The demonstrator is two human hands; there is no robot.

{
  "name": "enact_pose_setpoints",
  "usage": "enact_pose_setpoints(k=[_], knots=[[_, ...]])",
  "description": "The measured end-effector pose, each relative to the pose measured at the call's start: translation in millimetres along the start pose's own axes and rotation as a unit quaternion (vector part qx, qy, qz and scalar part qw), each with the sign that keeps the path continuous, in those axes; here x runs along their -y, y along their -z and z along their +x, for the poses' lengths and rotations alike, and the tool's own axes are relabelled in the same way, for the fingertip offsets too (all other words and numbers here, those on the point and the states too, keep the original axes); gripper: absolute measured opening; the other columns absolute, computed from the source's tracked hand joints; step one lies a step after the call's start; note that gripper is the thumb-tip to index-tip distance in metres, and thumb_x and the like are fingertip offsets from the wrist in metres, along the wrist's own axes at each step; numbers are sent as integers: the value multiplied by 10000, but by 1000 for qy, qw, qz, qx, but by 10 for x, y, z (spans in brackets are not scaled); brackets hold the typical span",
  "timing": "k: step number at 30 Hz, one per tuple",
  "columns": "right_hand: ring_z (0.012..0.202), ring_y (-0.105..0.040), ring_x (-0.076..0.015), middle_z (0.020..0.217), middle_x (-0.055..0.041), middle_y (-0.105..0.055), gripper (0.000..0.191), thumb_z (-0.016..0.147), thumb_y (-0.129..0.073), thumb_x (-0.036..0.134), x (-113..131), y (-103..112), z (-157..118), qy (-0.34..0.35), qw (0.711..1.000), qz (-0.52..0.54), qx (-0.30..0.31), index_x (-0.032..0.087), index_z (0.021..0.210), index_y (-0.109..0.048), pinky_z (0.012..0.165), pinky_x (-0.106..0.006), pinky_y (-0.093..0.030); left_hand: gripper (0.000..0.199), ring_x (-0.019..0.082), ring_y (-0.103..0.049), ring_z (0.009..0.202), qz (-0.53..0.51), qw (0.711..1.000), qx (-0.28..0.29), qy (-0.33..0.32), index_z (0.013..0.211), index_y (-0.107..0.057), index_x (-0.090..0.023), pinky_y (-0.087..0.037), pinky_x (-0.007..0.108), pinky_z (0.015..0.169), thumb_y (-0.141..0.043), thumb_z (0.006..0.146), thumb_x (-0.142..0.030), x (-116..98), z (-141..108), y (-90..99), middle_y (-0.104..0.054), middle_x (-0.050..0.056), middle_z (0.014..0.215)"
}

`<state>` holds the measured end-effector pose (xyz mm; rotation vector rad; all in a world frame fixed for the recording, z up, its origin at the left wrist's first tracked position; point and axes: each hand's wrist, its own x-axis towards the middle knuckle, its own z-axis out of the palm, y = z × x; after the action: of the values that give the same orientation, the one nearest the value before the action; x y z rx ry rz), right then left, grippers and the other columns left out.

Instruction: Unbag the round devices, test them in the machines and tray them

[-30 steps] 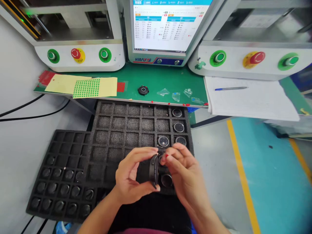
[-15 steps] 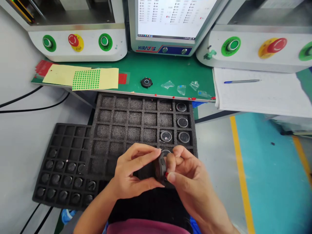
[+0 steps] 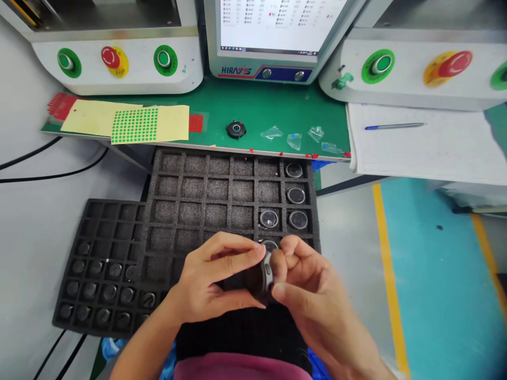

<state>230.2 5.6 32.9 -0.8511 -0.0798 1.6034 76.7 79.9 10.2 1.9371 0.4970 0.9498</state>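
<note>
A round dark smartwatch case stands on edge between my hands, above the foam tray. My left hand grips it from the left, fingers at its top rim and thumb at its lower rim. From the other side, my right hand is closed against the case, index finger curled and thumb tip at its lower edge. A tiny red bit shows by that thumb tip; its kind is unclear. Just beyond the fingers, a watch case in the tray is partly hidden.
The large foam tray holds several watch cases at its right; a smaller foam tray lies left. On the green bench are dot-sticker sheets, another watch case and plastic film scraps. Papers with a pen lie right.
The watch case has turned slightly, so more of its side with a button shows. The red bit at my right thumb is less visible. The view has shifted slightly.
</note>
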Motion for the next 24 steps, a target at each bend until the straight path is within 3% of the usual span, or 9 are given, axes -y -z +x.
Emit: enact_pose_setpoints(k=[4, 8, 10, 12, 14, 16, 18, 21, 24], knots=[[578, -553, -53, 630, 93, -595, 444, 572, -912, 124, -16, 5, 22, -30, 999, -1, -25, 235, 850, -584, 560, -151, -504, 604, 170, -701, 932, -11, 1000, 15, -3, 1368, -564, -272, -624, 272, 813, -766, 801, -308, 25, 11, 11, -666, 87, 1092], [653, -538, -78, 704, 78, -539, 583, 467, -963, 223, -47, -38, 79, -46, 999, -15, -25, 255, 921, -599, 585, -168, -486, 621, 190, -706, 908, -150, 987, -14, 53, 1329, -608, -288, -630, 297, 793, -818, 746, -318, 57, -4, -64, -654, 85, 1118], [695, -548, -95, 787, 47, -582, 578, 497, -950, 350, -61, -46, 102, -15, 999, -25, -27, 254, 961, -619, 624, -194, -496, 555, 208, -710, 923, -259, 958, -21, 123, 1289, -647, -279, -630, 300, 783, -807, 761, -334, 41, 5, -108, -660, 93, 1142], [757, -571, -126, 909, -1, -629, 504, 588, -881, 469, -73, -34, 117, 33, 998, -40, -46, 243, 970, -643, 653, -226, -513, 422, 213, -715, 913, -368, 910, -20, 189, 1266, -667, -258, -632, 298, 750, -713, 856, -344, 4, 25, -144, -685, 109, 1143], [833, -601, -151, 982, -28, -657, 391, 678, -815, 482, -90, -6, 131, 79, 992, -64, -78, 236, 948, -673, 723, -248, -530, 323, 203, -717, 860, -437, 868, -35, 233, 1236, -682, -217, -631, 293, 689, -571, 950, -319, -39, 40, -177, -717, 125, 1080], [901, -630, -161, 1001, -31, -688, 288, 734, -788, 431, -121, 20, 142, 105, 985, -92, -97, 238, 930, -705, 803, -252, -531, 298, 183, -701, 778, -451, 851, -71, 259, 1160, -699, -170, -614, 269, 608, -501, 979, -299, -75, 39, -220, -725, 124, 986], [912, -654, -174, 1001, -39, -718, 242, 773, -763, 412, -166, 32, 141, 100, 985, -109, -86, 238, 938, -732, 806, -262, -541, 247, 142, -659, 666, -415, 860, -105, 278, 1040, -692, -147, -569, 215, 521, -542, 959, -326, -104, 21, -273, -699, 86, 871], [780, -661, -177, 996, -60, -744, 259, 817, -722, 421, -240, 10, 108, 78, 989, -114, -47, 244, 1004, -753, 622, -264, -556, 229, 72, -544, 477, -332, 877, -138, 318, 859, -611, -164, -452, 144, 396, -588, 932, -380, -140, -18, -354, -600, -11, 680], [672, -632, -137, 1019, -54, -755, 246, 842, -703, 404, -289, -44, 66, 79, 991, -98, -36, 276, 1044, -761, 485, -203, -500, 208, 59, -482, 430, -239, 906, -136, 321, 831, -560, -191, -401, 137, 379, -557, 951, -362, -174, -47, -399, -525, -53, 606]])
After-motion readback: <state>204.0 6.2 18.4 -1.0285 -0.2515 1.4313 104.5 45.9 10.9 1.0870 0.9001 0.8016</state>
